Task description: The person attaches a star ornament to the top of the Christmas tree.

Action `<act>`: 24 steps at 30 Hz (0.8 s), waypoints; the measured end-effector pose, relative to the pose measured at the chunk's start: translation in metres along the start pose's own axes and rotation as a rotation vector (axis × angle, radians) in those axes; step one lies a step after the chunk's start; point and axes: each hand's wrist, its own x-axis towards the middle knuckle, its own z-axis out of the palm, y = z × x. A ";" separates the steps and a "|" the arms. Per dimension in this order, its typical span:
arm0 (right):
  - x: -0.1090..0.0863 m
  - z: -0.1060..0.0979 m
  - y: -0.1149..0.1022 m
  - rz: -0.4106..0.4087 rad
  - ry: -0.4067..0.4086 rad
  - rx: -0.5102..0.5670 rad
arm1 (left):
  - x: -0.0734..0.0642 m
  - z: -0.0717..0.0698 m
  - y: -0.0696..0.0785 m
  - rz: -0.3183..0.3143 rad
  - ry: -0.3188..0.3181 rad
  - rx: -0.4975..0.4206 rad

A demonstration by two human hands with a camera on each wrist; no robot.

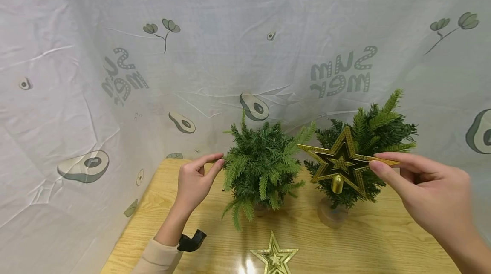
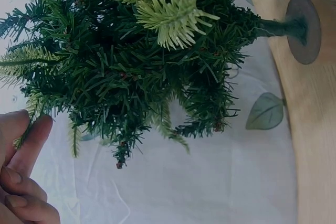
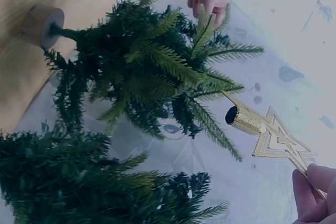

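My left hand (image 1: 196,180) pinches a branch tip (image 2: 32,121) on the left side of a small artificial Christmas tree (image 1: 264,163). Its other fingers are curled in the left wrist view. Between thumb and fingers, my right hand (image 1: 433,184) holds a gold star tree topper (image 1: 340,162) by one point. The star's short hollow socket (image 3: 245,120) faces the first tree in the right wrist view. In the head view the star overlaps a second small tree (image 1: 387,127), which stands to the right on a round wooden base (image 1: 333,213).
A second gold star (image 1: 274,258) lies on the wooden table (image 1: 383,240) near its front, below the first tree. Behind and to the left hangs a pale curtain (image 1: 215,52) printed with avocados and letters. A black band (image 1: 192,240) is on the left wrist.
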 end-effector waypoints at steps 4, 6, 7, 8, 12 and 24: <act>0.008 0.003 -0.003 -0.047 -0.010 0.028 | -0.001 0.000 0.001 0.001 0.002 -0.004; 0.012 0.005 -0.004 -0.060 -0.010 0.045 | 0.000 0.000 0.001 -0.002 0.004 -0.006; 0.013 0.006 -0.005 -0.067 -0.010 0.055 | 0.000 0.000 0.001 -0.004 0.005 -0.007; 0.015 0.007 -0.005 -0.072 -0.009 0.064 | 0.000 0.000 0.002 -0.005 0.005 -0.006; 0.021 0.012 -0.007 -0.104 -0.007 0.099 | 0.000 0.000 0.001 -0.007 0.003 -0.004; 0.036 0.025 -0.012 -0.128 -0.037 0.192 | -0.002 0.001 -0.001 0.006 0.008 0.004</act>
